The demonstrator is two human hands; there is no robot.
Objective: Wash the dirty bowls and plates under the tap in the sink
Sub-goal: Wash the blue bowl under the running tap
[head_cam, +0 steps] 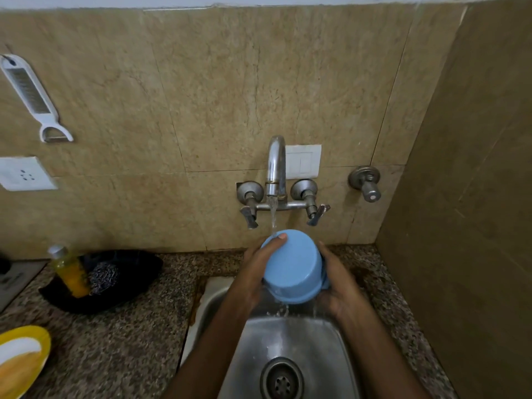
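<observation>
A light blue bowl (293, 266) is held upside down and tilted over the steel sink (290, 344), right under the tap (275, 168). Water runs from the spout onto the bowl's base and drips off its rim into the basin. My left hand (256, 272) grips the bowl's left side, thumb lying across the base. My right hand (339, 286) holds the right side, fingers hidden behind the bowl. A yellow plate (20, 358) with yellowish smears sits on the counter at the far left.
On the speckled granite counter (129, 341) left of the sink stand a bottle of yellow liquid (70, 272) and a steel scrubber (103, 276) on a dark cloth. A white grater-peeler (31, 96) hangs on the tiled wall. A side wall closes off the right.
</observation>
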